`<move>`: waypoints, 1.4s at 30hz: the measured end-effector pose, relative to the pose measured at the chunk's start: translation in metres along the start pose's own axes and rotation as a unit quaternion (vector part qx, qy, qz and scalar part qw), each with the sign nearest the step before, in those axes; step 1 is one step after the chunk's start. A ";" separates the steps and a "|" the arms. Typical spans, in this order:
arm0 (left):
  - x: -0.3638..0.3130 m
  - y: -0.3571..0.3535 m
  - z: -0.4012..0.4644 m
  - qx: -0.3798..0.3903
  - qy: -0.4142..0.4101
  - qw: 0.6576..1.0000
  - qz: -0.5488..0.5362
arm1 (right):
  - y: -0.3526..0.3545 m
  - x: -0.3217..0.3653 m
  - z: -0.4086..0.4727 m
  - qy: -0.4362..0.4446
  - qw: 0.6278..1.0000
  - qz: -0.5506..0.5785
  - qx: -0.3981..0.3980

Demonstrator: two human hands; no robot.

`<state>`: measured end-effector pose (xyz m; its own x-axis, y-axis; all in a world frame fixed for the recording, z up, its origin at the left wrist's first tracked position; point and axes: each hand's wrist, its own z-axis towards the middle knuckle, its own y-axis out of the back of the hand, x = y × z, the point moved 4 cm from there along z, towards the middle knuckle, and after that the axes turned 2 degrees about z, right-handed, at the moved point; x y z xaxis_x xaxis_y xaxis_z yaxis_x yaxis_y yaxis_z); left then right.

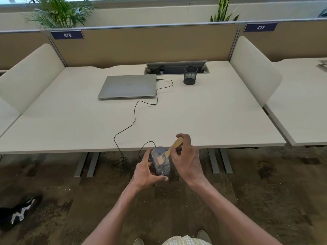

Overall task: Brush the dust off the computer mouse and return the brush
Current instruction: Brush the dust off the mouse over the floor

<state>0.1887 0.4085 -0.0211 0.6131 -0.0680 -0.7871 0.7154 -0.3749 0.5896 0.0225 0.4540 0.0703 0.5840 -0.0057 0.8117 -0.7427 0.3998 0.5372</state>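
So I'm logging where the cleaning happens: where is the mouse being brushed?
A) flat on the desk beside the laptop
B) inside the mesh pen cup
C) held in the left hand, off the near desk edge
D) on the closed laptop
C: the left hand grips the mouse in front of the desk edge, above the floor, while the right hand holds the brush on it.

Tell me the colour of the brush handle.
Light, pale wood-toned; the brush handle shows in the head view, gripped by the right hand.

Both forearms extended forward, left hand [148,171] cupped with fingers curled, right hand [187,156] fingers pinched
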 end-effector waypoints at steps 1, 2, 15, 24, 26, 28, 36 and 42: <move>0.000 0.000 0.000 0.000 0.002 1.000 -0.002 | 0.000 -0.001 -0.001 0.000 1.000 -0.009 0.003; 0.000 0.000 0.000 0.001 0.003 1.000 -0.002 | 0.000 -0.002 -0.001 0.001 1.000 -0.017 0.004; 0.004 0.001 0.008 0.004 0.003 1.000 0.002 | 0.009 -0.011 0.010 -0.017 1.000 -0.023 0.000; 0.004 0.001 0.013 0.010 -0.004 1.000 0.004 | 0.006 -0.017 0.018 -0.044 0.999 0.001 -0.004; 0.008 0.001 0.012 0.009 0.000 1.000 0.008 | 0.006 -0.021 0.020 -0.046 0.999 -0.013 -0.007; 0.010 0.002 0.012 0.004 0.006 1.000 0.009 | 0.008 -0.022 0.022 -0.046 0.999 -0.016 -0.014; 0.014 0.005 0.018 0.014 0.004 1.000 0.005 | 0.008 -0.026 0.024 -0.060 0.998 0.003 -0.012; 0.007 0.007 0.016 0.011 0.011 1.000 0.001 | 0.014 -0.021 0.022 -0.055 0.998 0.034 -0.020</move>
<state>0.1924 0.3910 -0.0251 0.6218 -0.0495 -0.7816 0.7066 -0.3951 0.5871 -0.0074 0.4396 0.0653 0.4921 -0.0767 0.8671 -0.7644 0.4386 0.4726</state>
